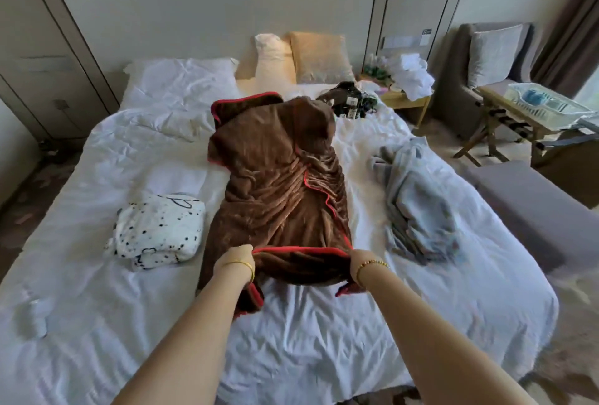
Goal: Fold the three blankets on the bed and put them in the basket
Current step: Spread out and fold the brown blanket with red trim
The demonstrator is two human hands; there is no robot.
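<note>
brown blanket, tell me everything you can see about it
The brown blanket looks like plush fleece, edged with red trim. It lies lengthwise down the middle of the white bed, crumpled and gathered into ridges near its centre, its far end bunched toward the pillows. The left hand and right hand each grip a near corner, with the red-trimmed near edge stretched between them. It touches neither the spotted blanket nor the pale blue one.

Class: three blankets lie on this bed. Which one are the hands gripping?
The brown blanket with red edging, mid-bed: the left hand and right hand grip its near edge. The spotted white blanket and grey blanket lie untouched.
</note>
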